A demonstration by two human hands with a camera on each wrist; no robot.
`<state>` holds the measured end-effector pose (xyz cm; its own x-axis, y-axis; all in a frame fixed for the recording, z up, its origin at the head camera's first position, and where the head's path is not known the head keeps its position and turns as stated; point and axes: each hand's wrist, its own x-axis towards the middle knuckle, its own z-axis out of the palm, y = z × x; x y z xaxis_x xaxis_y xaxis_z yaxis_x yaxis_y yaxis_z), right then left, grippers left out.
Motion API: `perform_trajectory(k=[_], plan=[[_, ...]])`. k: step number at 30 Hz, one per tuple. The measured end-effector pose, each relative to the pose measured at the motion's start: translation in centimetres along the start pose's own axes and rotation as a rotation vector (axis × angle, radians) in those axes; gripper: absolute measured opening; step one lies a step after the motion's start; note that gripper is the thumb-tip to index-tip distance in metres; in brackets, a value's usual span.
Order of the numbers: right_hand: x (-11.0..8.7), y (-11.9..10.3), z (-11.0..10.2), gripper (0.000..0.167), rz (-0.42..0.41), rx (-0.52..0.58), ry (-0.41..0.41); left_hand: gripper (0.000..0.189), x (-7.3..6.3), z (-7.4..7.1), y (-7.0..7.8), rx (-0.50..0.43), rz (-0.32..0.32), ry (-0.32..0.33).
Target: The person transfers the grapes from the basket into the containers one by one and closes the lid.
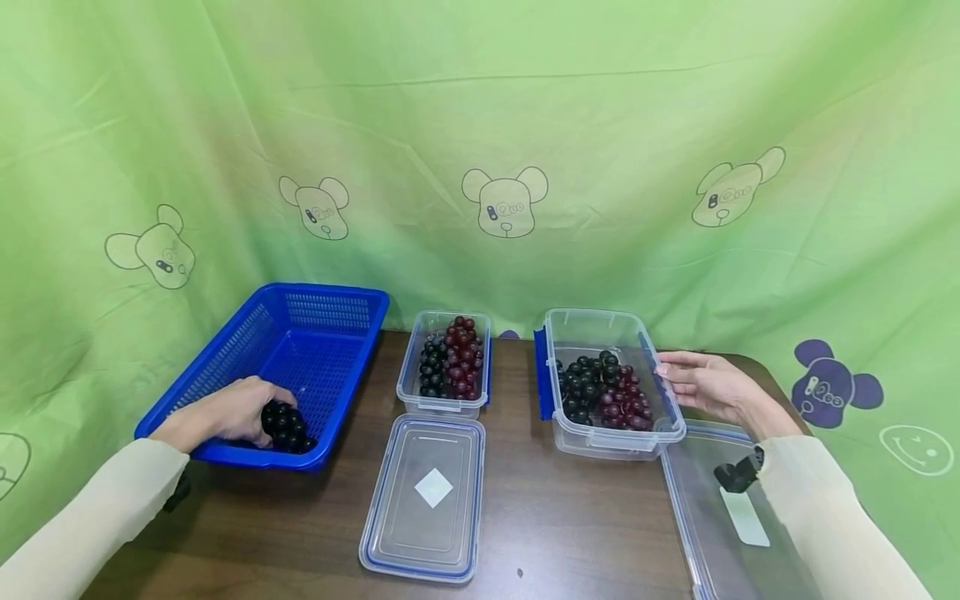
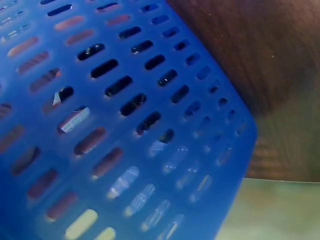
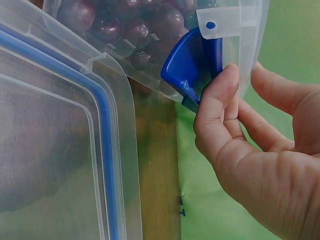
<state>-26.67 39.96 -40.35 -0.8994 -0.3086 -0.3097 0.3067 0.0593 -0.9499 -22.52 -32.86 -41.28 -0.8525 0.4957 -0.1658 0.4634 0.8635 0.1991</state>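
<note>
In the head view my left hand (image 1: pixel 238 410) grips a bunch of black grapes (image 1: pixel 285 427) inside the near end of the blue basket (image 1: pixel 360 292). The left wrist view is filled by the slotted wall of the basket (image 2: pixel 170 115), with dark grapes (image 2: pixel 119 86) showing through the slots. My right hand (image 1: pixel 705 383) holds the right side of the larger clear container (image 1: pixel 600 446). Up close, the fingers and thumb of my right hand (image 3: pixel 250 130) pinch the container's edge beside a blue latch (image 3: pixel 192 62). Black grapes (image 1: pixel 581 387) and red grapes (image 1: pixel 626 404) lie inside that container.
A smaller clear container (image 1: pixel 446 404) with black and red grapes stands in the middle. Its size of lid (image 1: pixel 420 533) lies in front of it on the brown table (image 1: pixel 555 533). A larger lid (image 1: pixel 720 508) lies under my right forearm. Green cloth (image 1: pixel 420 108) hangs behind.
</note>
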Motion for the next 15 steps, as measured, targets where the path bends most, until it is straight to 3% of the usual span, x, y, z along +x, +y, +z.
perform_trajectory(k=[9, 15], plan=[[0.0, -0.1, 0.1, 0.028, 0.001, -0.001, 0.001, 0.06, -0.7, -1.2, -0.4, -0.1, -0.007, 0.061], [0.0, -0.1, 0.0, 0.027, 0.008, -0.008, -0.002, 0.061, -1.1, -2.4, -0.8, -0.105, 0.008, 0.195]])
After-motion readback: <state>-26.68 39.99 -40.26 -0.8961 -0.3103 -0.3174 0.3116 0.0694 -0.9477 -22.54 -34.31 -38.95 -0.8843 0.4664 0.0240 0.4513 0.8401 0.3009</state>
